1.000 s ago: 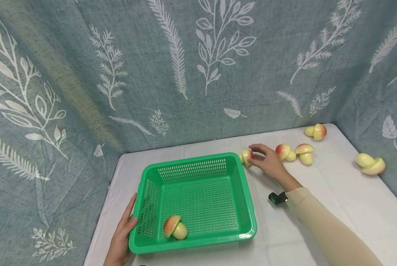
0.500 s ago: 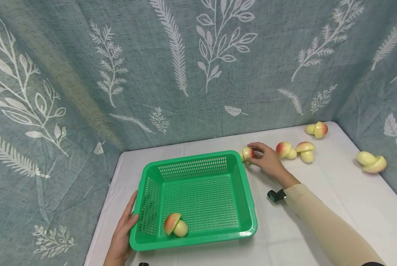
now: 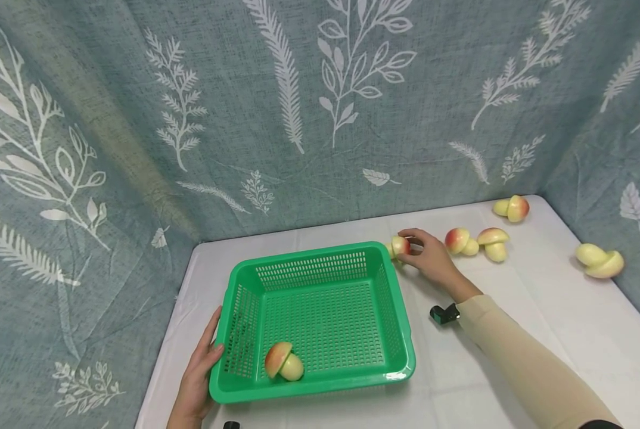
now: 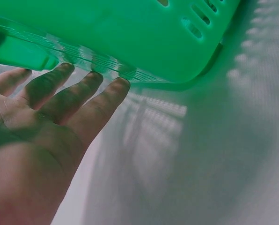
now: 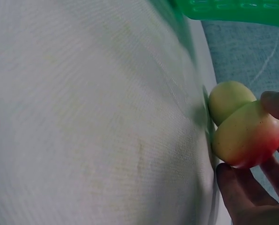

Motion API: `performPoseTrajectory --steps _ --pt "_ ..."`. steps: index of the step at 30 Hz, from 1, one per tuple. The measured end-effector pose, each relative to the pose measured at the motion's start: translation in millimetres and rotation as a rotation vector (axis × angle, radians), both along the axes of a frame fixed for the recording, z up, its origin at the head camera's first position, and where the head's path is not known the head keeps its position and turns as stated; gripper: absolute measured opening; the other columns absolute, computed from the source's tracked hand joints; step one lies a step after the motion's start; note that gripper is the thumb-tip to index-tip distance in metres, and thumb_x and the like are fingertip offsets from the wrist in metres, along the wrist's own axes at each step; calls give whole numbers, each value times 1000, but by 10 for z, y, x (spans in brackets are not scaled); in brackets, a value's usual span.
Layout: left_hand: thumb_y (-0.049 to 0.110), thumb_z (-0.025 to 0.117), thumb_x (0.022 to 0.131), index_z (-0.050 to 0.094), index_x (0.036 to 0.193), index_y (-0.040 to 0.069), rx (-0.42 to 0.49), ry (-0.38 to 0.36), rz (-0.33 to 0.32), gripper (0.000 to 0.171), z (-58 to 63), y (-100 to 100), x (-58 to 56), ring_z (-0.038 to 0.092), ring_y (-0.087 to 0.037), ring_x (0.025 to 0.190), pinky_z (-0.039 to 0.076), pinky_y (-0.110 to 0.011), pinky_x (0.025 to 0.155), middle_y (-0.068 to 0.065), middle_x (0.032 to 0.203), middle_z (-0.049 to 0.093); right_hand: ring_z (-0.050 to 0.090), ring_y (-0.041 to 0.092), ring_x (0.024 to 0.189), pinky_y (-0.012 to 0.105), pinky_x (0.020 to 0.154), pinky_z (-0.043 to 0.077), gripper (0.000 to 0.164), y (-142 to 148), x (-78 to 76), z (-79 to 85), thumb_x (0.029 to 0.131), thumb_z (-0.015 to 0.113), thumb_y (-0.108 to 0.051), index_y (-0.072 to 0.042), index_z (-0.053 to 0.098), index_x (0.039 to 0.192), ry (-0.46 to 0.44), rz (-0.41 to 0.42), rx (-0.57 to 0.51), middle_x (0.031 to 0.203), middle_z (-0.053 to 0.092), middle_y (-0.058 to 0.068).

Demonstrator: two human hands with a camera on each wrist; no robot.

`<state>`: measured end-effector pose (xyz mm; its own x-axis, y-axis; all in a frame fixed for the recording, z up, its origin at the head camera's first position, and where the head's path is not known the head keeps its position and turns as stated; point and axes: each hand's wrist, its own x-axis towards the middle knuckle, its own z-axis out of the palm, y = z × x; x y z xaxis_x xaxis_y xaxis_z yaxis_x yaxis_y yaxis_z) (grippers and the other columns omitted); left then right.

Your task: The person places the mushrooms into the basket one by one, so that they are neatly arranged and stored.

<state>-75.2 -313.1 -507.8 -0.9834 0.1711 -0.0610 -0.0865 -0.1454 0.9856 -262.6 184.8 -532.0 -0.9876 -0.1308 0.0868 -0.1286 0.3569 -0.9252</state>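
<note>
A green plastic basket point(image 3: 325, 322) stands on the table, and one toy mushroom point(image 3: 278, 358) lies in its near left corner. My left hand point(image 3: 195, 372) is at the basket's left side; in the left wrist view its straight fingers point(image 4: 90, 105) touch the outer wall. Behind the basket's far right corner, my right hand point(image 3: 432, 261) holds another toy mushroom point(image 5: 247, 133) by its red-tinged cap. That mushroom rests on the cloth, the thumb on one side of the cap and fingers on the other. Part of its stem is hidden by the basket rim in the head view.
Two toy mushrooms point(image 3: 457, 241) point(image 3: 494, 244) lie just right of my right hand. Another mushroom point(image 3: 512, 208) is at the back right corner, and one more mushroom point(image 3: 600, 261) near the right edge. A small black object point(image 3: 443, 314) sits by the right sleeve. Patterned curtains point(image 3: 309, 179) border the table.
The fingers of my right hand have closed in on the mushroom's cap. The left hand and basket stay in place; the view has shifted slightly.
</note>
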Motion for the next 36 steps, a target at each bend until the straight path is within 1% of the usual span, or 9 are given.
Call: performPoseTrajectory --steps 4,8,11,13,18,21,24,30,36 --pt "19 34 120 4 177 21 4 15 -7 65 14 7 -4 46 -3 146 46 -27 113 8 174 25 65 48 128 50 105 56 54 8 -3 0 93 84 0 3 63 143 5 -9 2 144 62 29" --pt "19 34 120 6 177 24 9 17 -20 64 12 5 2 46 -3 147 46 -27 113 8 175 23 64 48 129 50 105 55 53 26 13 -10 94 83 1 4 63 143 12 -13 -5 145 61 30" --pt "19 34 120 6 177 24 9 13 -16 64 6 -1 -3 46 -3 147 46 -28 113 11 174 25 62 49 132 50 107 54 53 45 29 0 94 82 3 6 62 143 27 -10 -18 146 59 30" --pt "19 34 120 6 177 24 6 15 -8 64 4 -4 -12 47 -5 146 48 -29 112 13 171 30 60 48 134 50 107 54 52 63 36 19 94 81 4 7 62 142 38 -15 -28 146 59 30" --pt "18 35 119 5 177 18 -2 38 4 65 9 1 -34 54 -11 143 53 -33 107 15 166 41 57 46 138 50 109 52 50 104 55 86 94 80 6 9 62 141 47 -18 -46 147 58 29" --pt "18 35 119 6 177 17 -7 43 11 65 13 10 -43 54 -11 142 54 -33 106 16 165 41 55 45 139 50 111 51 51 125 65 126 95 80 6 9 62 142 44 -18 -55 148 57 29" --pt "19 36 119 7 177 19 -15 41 15 64 15 14 -58 52 -9 143 53 -32 107 12 169 35 54 46 140 51 111 51 51 136 68 183 95 80 5 9 62 142 52 -29 -48 148 57 28" --pt "19 36 119 9 177 21 -27 37 24 64 9 10 -71 50 -7 144 51 -31 108 -1 177 21 52 46 142 54 112 50 51 142 83 316 96 80 3 8 61 144 64 -33 -43 148 57 28" --pt "19 36 119 8 177 22 -9 42 8 64 11 -6 -73 46 -3 147 47 -29 112 -6 181 10 54 44 141 52 112 51 52 112 115 459 98 81 -4 4 62 146 103 -29 -27 149 58 24"
